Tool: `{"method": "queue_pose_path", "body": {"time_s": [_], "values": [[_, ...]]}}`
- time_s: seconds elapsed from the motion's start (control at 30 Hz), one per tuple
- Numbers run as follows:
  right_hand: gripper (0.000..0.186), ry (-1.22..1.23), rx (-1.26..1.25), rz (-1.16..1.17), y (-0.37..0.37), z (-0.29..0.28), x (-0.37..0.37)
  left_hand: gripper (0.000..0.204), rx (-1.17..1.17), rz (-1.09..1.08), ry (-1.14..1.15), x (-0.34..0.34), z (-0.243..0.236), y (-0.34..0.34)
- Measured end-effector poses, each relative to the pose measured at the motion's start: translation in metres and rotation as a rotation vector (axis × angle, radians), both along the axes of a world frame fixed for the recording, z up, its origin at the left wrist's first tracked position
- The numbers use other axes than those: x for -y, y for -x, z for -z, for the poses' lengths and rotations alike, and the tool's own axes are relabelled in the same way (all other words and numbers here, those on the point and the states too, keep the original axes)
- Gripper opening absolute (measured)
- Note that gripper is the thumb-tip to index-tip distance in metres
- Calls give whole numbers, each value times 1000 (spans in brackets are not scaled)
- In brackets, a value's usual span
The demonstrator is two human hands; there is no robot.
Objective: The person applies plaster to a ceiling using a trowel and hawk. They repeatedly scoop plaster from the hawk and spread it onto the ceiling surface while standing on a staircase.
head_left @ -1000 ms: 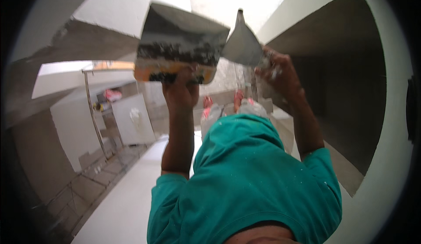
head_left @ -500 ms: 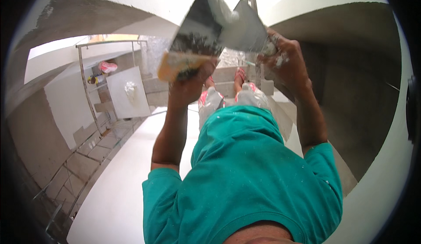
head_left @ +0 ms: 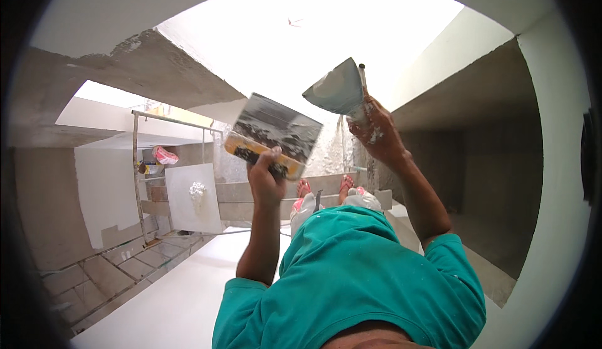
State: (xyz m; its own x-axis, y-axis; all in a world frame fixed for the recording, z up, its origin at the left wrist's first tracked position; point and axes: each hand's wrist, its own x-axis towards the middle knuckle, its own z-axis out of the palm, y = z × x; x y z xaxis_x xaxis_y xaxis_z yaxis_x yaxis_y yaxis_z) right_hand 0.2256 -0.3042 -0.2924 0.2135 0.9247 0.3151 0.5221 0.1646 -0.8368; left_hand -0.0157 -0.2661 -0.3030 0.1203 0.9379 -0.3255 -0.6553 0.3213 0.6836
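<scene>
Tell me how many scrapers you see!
2: the yellow-edged scraper in the left hand, and the grey scraper in the right hand. Others may be hidden.

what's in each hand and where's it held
The left hand holds the trowel by its yellowish near edge, the right hand the spatula by its near end.

Read no words, numbers or signs anywhere. Note small reddish mark on bright surface, well beyond left hand; cannot make out as lettering. Find no legible print on wide blade held in that hand, on triangular blade in right hand, or on pink-and-white bundle left of left hand.
</scene>
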Motion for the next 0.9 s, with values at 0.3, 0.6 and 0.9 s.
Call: {"method": "queue_pose_path", "body": {"time_s": [0.3, 0.6, 0.9], "values": [[62, -342, 285, 38, 40, 34, -24, 39, 366, 114, 142, 25, -45, -22], [67, -84, 280, 259, 11, 122, 32, 51, -10, -278, -924, -164, -275, 55], [15, -57, 194, 588, 38, 181, 146, 59, -1382, -1277, -2007, -340, -572, 36]]}}
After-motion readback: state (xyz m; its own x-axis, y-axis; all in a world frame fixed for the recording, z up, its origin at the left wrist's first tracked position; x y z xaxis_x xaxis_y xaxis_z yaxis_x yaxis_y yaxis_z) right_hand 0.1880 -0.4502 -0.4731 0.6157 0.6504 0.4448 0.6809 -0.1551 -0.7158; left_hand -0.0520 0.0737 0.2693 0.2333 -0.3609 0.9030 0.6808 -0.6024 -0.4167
